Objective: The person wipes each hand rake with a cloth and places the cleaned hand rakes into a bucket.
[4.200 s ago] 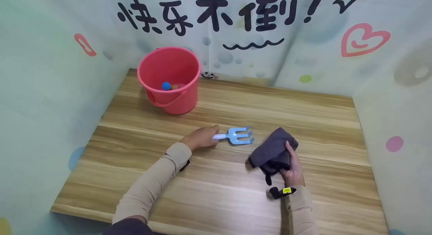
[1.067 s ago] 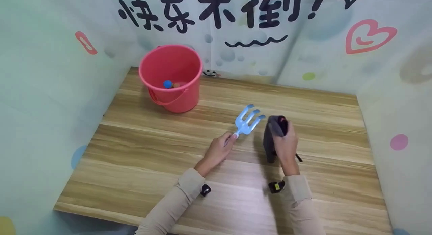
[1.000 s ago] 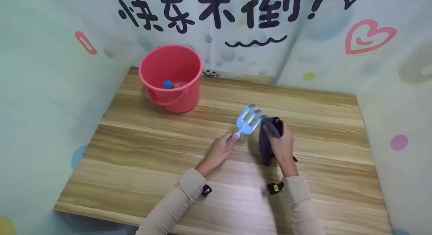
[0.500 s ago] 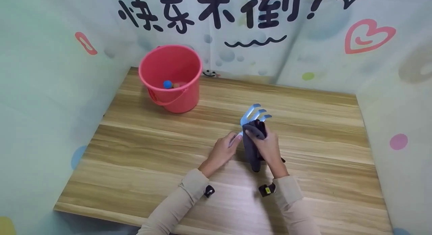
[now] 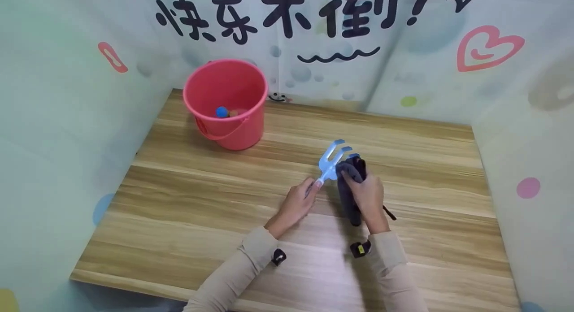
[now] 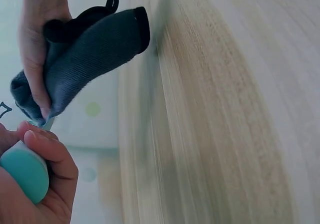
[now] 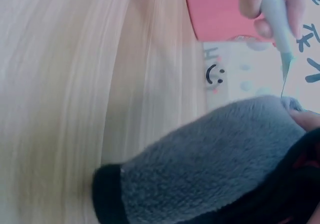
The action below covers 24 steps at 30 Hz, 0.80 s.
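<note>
In the head view, my left hand (image 5: 297,204) grips the handle of a light blue three-pronged hand fork (image 5: 329,166), its prongs pointing away from me. My right hand (image 5: 368,196) pinches a bunched dark grey cloth (image 5: 347,191) with black edging, held against the fork's right side and covering part of the right prong. A black loop hangs from the cloth. The left wrist view shows the handle's teal end (image 6: 25,171) inside my curled left fingers, and the cloth (image 6: 95,48) close beyond. In the right wrist view the cloth (image 7: 210,159) hides part of the fork.
A pink bucket (image 5: 240,135) stands at the back left of the wooden table (image 5: 179,222), with a blue ball (image 5: 222,111) and a small brown item inside. Printed fabric walls (image 5: 426,79) rise behind and at both sides.
The cloth came leftward onto the fork over the last second, then slid back right, uncovering more of the fork head. Earlier, the fork lay farther left, pointing right, apart from the cloth.
</note>
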Each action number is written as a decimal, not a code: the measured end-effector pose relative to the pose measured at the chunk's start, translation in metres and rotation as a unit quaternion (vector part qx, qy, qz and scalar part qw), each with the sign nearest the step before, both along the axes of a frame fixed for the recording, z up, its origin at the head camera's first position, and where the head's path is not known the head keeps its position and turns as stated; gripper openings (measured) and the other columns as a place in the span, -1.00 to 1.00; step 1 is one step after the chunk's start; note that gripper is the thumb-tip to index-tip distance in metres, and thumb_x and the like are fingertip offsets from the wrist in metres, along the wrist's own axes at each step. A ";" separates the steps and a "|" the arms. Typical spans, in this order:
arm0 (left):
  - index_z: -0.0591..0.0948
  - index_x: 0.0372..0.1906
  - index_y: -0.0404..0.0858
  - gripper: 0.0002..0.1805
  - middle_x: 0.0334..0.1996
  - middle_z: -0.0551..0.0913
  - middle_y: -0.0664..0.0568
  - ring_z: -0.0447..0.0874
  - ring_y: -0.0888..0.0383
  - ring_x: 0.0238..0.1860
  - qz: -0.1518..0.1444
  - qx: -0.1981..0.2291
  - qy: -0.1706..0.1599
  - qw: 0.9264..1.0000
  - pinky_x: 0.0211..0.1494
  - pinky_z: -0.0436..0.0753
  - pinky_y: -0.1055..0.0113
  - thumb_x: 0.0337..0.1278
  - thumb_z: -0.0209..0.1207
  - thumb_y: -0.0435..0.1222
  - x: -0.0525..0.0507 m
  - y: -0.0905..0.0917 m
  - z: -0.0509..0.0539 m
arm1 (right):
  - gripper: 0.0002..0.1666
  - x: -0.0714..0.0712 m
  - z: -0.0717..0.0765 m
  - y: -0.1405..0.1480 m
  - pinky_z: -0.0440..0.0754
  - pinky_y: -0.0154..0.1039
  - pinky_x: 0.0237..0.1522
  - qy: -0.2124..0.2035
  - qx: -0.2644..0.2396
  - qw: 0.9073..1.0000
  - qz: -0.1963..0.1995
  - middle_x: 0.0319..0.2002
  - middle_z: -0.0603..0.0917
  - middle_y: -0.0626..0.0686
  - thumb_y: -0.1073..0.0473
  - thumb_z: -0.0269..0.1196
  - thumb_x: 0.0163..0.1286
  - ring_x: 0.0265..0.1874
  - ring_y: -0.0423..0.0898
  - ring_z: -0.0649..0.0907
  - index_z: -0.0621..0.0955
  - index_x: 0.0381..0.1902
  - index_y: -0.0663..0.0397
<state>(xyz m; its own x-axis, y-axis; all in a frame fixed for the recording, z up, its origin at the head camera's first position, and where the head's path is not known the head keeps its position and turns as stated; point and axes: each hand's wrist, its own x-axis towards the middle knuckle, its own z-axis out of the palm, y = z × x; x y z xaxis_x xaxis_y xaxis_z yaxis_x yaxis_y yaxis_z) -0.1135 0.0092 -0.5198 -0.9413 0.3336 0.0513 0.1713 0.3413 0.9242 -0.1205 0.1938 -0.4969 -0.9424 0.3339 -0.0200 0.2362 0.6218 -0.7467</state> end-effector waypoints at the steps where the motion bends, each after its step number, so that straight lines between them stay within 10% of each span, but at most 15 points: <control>1: 0.46 -0.32 -0.25 -0.66 -0.71 0.31 0.17 0.24 0.32 -0.79 -0.003 -0.001 -0.006 1.000 -0.79 0.27 0.51 0.42 -0.15 -0.08 0.001 0.000 0.000 | -0.39 -0.001 0.000 0.002 0.53 0.10 -0.18 0.000 0.009 1.000 -0.005 -0.21 0.63 0.40 -0.16 0.28 0.15 -0.26 0.27 0.63 0.54 -0.12 0.28; 7: 0.45 -0.27 -0.25 -0.64 -0.71 0.32 0.16 0.23 0.31 -0.81 -0.025 -0.004 -0.040 0.999 -0.80 0.26 0.50 0.42 -0.18 -0.05 0.006 0.002 0.000 | -0.46 -0.007 -0.003 0.009 0.49 0.16 -0.18 0.009 0.056 0.998 -0.034 -0.18 0.63 0.39 -0.06 0.23 0.18 -0.22 0.34 0.61 0.48 -0.06 0.25; 15: 0.44 -0.22 -0.29 -0.58 -0.68 0.34 0.15 0.25 0.29 -0.80 -0.033 -0.022 -0.072 0.997 -0.80 0.27 0.49 0.42 -0.21 -0.01 0.007 0.008 0.004 | -0.69 -0.009 -0.016 0.005 0.48 0.19 -0.49 0.133 0.165 0.976 -0.042 -0.59 0.57 0.35 0.12 0.27 0.14 -0.56 0.35 0.58 0.44 -0.31 0.23; 24: 0.47 -0.28 -0.34 -0.58 -0.69 0.29 0.18 0.22 0.31 -0.77 -0.040 -0.060 -0.024 0.997 -0.75 0.24 0.52 0.43 -0.19 -0.06 0.002 0.008 0.010 | -0.67 -0.009 -0.021 0.009 0.43 0.18 -0.51 0.268 0.174 0.945 -0.068 -0.57 0.53 0.29 0.13 0.30 0.12 -0.56 0.31 0.53 0.44 -0.46 0.27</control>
